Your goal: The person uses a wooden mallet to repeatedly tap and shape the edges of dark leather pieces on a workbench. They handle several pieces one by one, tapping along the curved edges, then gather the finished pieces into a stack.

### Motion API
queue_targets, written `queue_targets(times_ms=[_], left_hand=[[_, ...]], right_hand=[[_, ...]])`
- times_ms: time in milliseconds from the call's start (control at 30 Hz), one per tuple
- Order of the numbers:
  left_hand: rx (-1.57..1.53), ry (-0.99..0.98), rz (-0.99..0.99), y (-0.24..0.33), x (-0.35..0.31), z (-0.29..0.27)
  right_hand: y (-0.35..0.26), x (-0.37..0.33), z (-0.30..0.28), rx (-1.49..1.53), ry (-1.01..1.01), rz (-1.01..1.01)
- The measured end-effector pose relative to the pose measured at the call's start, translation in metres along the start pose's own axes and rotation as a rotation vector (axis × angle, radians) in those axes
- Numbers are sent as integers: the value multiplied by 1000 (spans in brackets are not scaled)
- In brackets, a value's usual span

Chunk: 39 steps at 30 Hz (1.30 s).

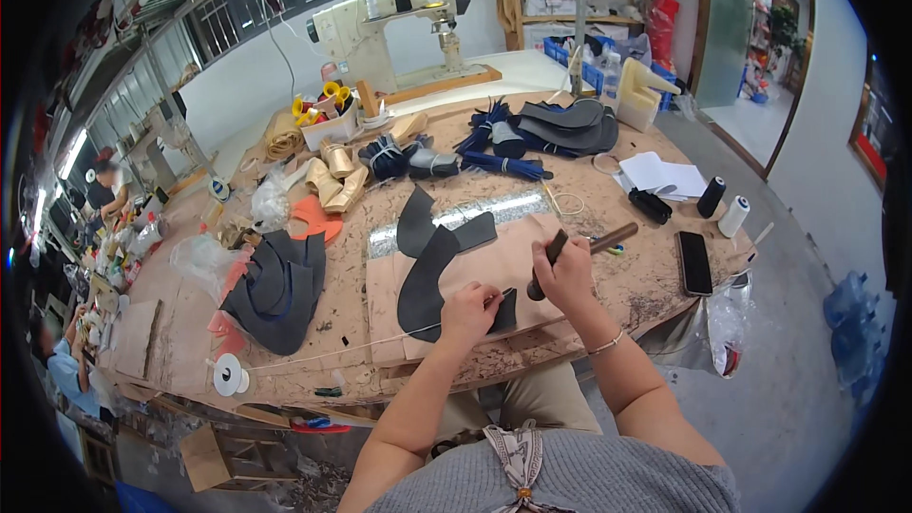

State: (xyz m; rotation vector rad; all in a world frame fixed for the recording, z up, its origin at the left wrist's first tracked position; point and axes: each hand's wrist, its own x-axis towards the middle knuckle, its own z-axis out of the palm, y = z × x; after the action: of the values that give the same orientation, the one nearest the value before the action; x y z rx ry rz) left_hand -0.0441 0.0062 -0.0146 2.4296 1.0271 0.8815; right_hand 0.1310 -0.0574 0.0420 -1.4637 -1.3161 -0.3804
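My left hand is closed in a pinch at the edge of a dark grey curved upper piece lying on a pale tan board. A thin white tape runs from a white spool on the left to these fingers. My right hand grips a hammer close to its dark head; the brown wooden handle sticks out to the right. Beyond the board's near part lie more dark grey cut pieces, partly over a shiny metal plate.
Left stands a pile of dark grey pieces. Tied bundles and stacked dark pieces lie at the back, before a sewing machine. To the right are a phone, thread cones and papers. Other people work far left.
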Motion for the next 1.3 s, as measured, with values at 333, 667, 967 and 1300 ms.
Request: queue_targets(times_ms=[333,667,967,1300], left_hand=[[-30,-100,-46,-5,5,-2],[-48,-75,-7,-3,4,-4],[-37,-42,-38,-3,5,0],[30,-39,-39,-3,5,1]], right_hand=[[-1,17,32,44,-30,-130],[4,15,32,37,0,-114],[11,6,29,26,3,-74],[4,9,32,31,-8,-111]])
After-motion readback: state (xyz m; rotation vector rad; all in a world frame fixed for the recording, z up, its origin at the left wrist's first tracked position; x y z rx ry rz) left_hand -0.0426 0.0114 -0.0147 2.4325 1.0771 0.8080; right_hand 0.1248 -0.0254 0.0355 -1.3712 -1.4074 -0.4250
